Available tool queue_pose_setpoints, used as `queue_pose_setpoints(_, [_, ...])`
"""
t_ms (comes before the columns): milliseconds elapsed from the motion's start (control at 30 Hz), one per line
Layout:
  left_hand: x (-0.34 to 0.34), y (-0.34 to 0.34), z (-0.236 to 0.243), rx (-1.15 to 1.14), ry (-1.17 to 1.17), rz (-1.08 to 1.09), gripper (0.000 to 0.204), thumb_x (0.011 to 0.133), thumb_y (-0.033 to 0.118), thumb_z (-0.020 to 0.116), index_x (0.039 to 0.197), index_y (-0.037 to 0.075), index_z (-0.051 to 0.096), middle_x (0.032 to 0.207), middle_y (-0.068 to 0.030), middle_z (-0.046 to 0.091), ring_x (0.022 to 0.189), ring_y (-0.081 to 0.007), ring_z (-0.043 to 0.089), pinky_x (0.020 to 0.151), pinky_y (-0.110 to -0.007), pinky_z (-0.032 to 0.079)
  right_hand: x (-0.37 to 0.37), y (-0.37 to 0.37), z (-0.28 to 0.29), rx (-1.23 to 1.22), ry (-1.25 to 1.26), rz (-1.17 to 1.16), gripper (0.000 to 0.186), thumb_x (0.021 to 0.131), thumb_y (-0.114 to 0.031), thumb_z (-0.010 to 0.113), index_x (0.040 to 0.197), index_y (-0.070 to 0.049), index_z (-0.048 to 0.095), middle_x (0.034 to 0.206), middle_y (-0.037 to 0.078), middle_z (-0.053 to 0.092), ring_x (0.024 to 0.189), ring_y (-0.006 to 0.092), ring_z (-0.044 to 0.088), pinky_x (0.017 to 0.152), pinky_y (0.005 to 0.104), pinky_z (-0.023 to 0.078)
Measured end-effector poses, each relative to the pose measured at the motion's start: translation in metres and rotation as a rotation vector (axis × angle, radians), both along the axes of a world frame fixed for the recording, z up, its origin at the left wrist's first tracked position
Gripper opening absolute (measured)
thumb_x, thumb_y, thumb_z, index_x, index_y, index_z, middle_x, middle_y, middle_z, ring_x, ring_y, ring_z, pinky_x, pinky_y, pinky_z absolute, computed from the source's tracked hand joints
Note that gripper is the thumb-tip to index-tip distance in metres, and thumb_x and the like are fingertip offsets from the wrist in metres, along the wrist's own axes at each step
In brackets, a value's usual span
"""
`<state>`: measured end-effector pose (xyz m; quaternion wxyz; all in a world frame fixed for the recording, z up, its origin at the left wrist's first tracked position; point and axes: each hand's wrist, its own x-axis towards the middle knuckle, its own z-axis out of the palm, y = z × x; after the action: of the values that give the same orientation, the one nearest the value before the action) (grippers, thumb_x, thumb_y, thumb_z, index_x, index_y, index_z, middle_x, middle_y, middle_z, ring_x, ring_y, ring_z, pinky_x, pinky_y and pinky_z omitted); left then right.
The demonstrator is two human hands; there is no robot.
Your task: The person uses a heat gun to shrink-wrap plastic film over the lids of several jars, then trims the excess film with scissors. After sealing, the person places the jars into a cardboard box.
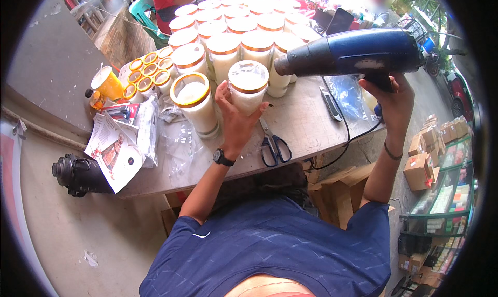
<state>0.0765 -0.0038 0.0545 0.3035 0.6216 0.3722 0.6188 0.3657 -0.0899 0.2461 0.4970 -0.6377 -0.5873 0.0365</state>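
My left hand (239, 126) is wrapped round a glass jar (248, 84) with white contents and a copper-coloured rim. Clear plastic film seems to cover its top. In my right hand (397, 97) is a dark blue heat gun (358, 53), gripped by its handle. Its black nozzle points left, above and to the right of the held jar. Another white-filled jar (192, 97), gold-rimmed and uncovered, stands just left of my left hand. Scissors (275, 147) with dark handles lie on the table near my left wrist.
Rows of similar jars (223, 45) fill the table's (306, 126) far side. Smaller gold-rimmed jars (145, 82), a yellow cup (107, 82) and papers (116, 154) sit left. A utility knife (330, 104) and black cord (345, 152) lie right. Someone in red (171, 1) stands beyond.
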Motion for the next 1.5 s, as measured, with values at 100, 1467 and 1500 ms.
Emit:
queue_pose_setpoints(100, [0.000, 0.003, -0.003, 0.070, -0.009, 0.037, 0.107, 0.073, 0.019, 0.087, 0.146, 0.003, 0.010, 0.138, -0.0261, 0.037, 0.130, -0.0340, 0.045, 0.111, -0.042, 0.037, 0.000, -0.006, 0.001, -0.012, 0.028, 0.066, 0.044, 0.069, -0.008, 0.090, 0.106, 0.000, 0.069, 0.096, 0.010, 0.074, 0.084, 0.0130, 0.070, 0.075, 0.0260, 0.056])
queue_pose_setpoints(1467, [-0.007, 0.007, -0.016, 0.133, 0.113, 0.037, 0.095, 0.072, 0.021, 0.088, 0.139, 0.000, 0.024, 0.129, -0.0212, 0.041, 0.123, -0.0332, 0.045, 0.104, -0.045, 0.039, -0.004, 0.003, 0.027, 0.091, -0.100, 0.108, 0.044, 0.069, -0.017, 0.092, 0.103, -0.001, 0.070, 0.094, 0.010, 0.075, 0.083, 0.0147, 0.072, 0.075, 0.0267, 0.058])
queue_pose_setpoints(1500, [-0.007, 0.006, -0.017, 0.140, 0.116, 0.037, 0.093, 0.072, 0.022, 0.088, 0.138, -0.001, 0.027, 0.128, -0.0212, 0.041, 0.122, -0.0340, 0.045, 0.103, -0.045, 0.039, -0.003, 0.003, 0.027, 0.088, -0.088, 0.138, 0.043, 0.069, -0.018, 0.092, 0.103, -0.001, 0.070, 0.094, 0.010, 0.075, 0.083, 0.0145, 0.072, 0.074, 0.0265, 0.057])
